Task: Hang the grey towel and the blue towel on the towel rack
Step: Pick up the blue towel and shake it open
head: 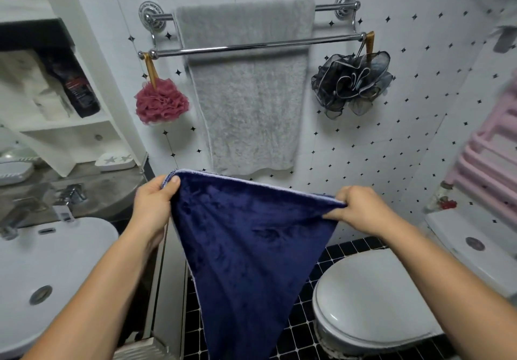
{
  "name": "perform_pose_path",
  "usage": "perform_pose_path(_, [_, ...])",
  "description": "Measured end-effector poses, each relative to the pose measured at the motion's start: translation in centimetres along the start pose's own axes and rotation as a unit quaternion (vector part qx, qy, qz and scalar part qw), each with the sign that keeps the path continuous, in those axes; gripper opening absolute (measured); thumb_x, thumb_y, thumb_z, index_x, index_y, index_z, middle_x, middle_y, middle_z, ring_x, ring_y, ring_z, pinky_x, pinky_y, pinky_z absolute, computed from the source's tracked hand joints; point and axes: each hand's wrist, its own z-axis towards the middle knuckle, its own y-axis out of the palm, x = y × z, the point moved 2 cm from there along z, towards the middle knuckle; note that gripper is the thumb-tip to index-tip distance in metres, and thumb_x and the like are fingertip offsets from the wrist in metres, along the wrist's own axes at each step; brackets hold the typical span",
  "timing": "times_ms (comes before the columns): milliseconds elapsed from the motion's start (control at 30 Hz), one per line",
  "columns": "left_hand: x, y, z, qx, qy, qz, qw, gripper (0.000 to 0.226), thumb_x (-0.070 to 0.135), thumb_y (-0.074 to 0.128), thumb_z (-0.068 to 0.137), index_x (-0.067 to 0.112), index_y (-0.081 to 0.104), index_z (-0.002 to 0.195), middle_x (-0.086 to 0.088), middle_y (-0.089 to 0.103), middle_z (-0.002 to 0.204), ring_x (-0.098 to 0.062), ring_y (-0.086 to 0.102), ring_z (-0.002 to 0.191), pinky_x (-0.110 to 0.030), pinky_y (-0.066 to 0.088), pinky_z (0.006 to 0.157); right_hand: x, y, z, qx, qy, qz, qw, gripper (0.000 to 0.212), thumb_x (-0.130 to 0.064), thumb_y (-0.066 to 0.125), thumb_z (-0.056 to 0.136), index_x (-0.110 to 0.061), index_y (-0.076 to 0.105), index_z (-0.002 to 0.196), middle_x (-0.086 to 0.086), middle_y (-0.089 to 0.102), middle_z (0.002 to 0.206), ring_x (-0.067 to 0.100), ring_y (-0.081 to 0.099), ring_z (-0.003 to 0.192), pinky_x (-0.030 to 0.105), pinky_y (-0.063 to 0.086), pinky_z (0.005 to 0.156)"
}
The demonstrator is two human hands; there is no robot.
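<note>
The grey towel (246, 91) hangs over the rear bar of the chrome towel rack (330, 40) on the tiled wall, and passes behind the bare front bar. Below it I hold the blue towel (246, 247) spread between my hands. My left hand (152, 205) pinches its upper left corner. My right hand (361, 208) grips the upper right corner. The cloth droops down in a point towards the floor, well below the rack.
A red bath puff (161, 102) hangs from the rack's left end, a dark puff (351, 82) from its right end. A white sink (42, 270) is at the left, a toilet (372, 298) at the lower right, a pink radiator (486, 158) at the far right.
</note>
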Motion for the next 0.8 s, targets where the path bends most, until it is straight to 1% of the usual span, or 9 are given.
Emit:
perform_pose_path(100, [0.1,-1.5,1.6,0.039,-0.017,0.015,0.999,0.034,0.015,0.055,0.096,0.024,0.076,0.071,0.01,0.072,0.064,-0.007,0.063,0.057,-0.027,0.051,0.063,-3.9,1.2,-2.7,-0.096,-0.131,0.079,0.984,0.024,-0.043,0.079,0.071,-0.029,0.062,0.061,-0.004,0.062,0.079,0.017,0.058,0.075,0.032,0.047,0.073])
perform_pose_path(200, [0.2,-2.3,2.5,0.055,-0.003,0.012,0.998,0.031,0.017,0.055,0.096,0.021,0.073,0.071,0.013,0.07,0.06,-0.003,0.06,0.052,-0.023,0.049,0.058,-5.3,1.5,-3.7,-0.133,-0.198,0.023,0.971,0.045,-0.057,0.07,0.071,-0.013,0.065,0.076,-0.003,0.063,0.088,0.02,0.058,0.079,0.034,0.047,0.074])
perform_pose_path(267, [0.5,-2.6,2.8,0.062,0.011,0.012,0.998,0.028,0.017,0.056,0.096,0.02,0.07,0.072,0.014,0.067,0.058,-0.001,0.057,0.051,-0.019,0.047,0.054,-4.7,1.0,-3.2,-0.167,-0.174,0.028,0.97,0.054,-0.06,0.069,0.069,-0.007,0.065,0.078,0.003,0.064,0.091,0.025,0.058,0.081,0.036,0.047,0.074])
perform_pose_path(367, [0.4,-2.8,3.2,0.056,0.022,0.016,0.998,0.026,0.016,0.056,0.096,0.019,0.068,0.073,0.011,0.065,0.061,-0.005,0.056,0.055,-0.021,0.047,0.057,-2.8,1.1,-2.1,-0.226,-0.13,0.048,0.964,0.062,-0.061,0.067,0.069,-0.001,0.064,0.083,0.018,0.063,0.096,0.03,0.056,0.076,0.039,0.046,0.071])
perform_pose_path(467, [-0.2,-2.0,3.3,0.028,0.016,0.005,0.999,0.026,0.016,0.055,0.097,0.017,0.069,0.075,0.008,0.068,0.064,-0.007,0.059,0.057,-0.019,0.049,0.056,-1.6,2.1,-1.0,-0.257,-0.105,0.058,0.959,0.055,-0.049,0.068,0.078,0.005,0.063,0.084,0.023,0.06,0.103,0.032,0.055,0.08,0.04,0.046,0.077])
perform_pose_path(533, [-0.7,-1.5,3.4,0.011,0.008,0.01,1.0,0.025,0.015,0.055,0.097,0.018,0.069,0.076,0.001,0.065,0.071,-0.012,0.057,0.065,-0.024,0.046,0.062,-0.8,2.5,-0.3,-0.259,-0.09,0.07,0.959,0.044,-0.034,0.07,0.084,0.009,0.064,0.081,0.023,0.059,0.105,0.027,0.057,0.089,0.034,0.046,0.085])
perform_pose_path(633, [-1.4,-1.3,3.5,-0.009,-0.003,0.029,1.0,0.034,0.017,0.055,0.097,0.023,0.071,0.067,0.01,0.065,0.062,-0.004,0.056,0.057,-0.02,0.045,0.056,0.4,2.1,0.8,-0.232,-0.045,0.099,0.967,0.031,-0.027,0.072,0.084,0.003,0.07,0.077,0.01,0.061,0.098,0.018,0.059,0.089,0.027,0.044,0.088])
perform_pose_path(733, [-1.7,-1.0,3.5,-0.028,-0.016,0.03,0.999,0.036,0.018,0.056,0.097,0.027,0.075,0.068,0.013,0.068,0.063,-0.002,0.059,0.056,-0.016,0.048,0.055,1.8,0.6,2.0,-0.168,0.004,0.136,0.976,0.022,-0.029,0.072,0.084,-0.013,0.075,0.069,-0.001,0.063,0.091,0.019,0.062,0.087,0.033,0.045,0.09])
perform_pose_path(800, [-1.8,-0.7,3.6,-0.038,-0.019,0.028,0.999,0.034,0.02,0.057,0.096,0.027,0.075,0.069,0.012,0.069,0.065,-0.003,0.06,0.059,-0.015,0.049,0.056,2.2,-0.6,2.8,-0.088,0.033,0.15,0.984,0.028,-0.03,0.07,0.086,-0.008,0.073,0.069,0.002,0.063,0.084,0.028,0.062,0.081,0.042,0.047,0.088])
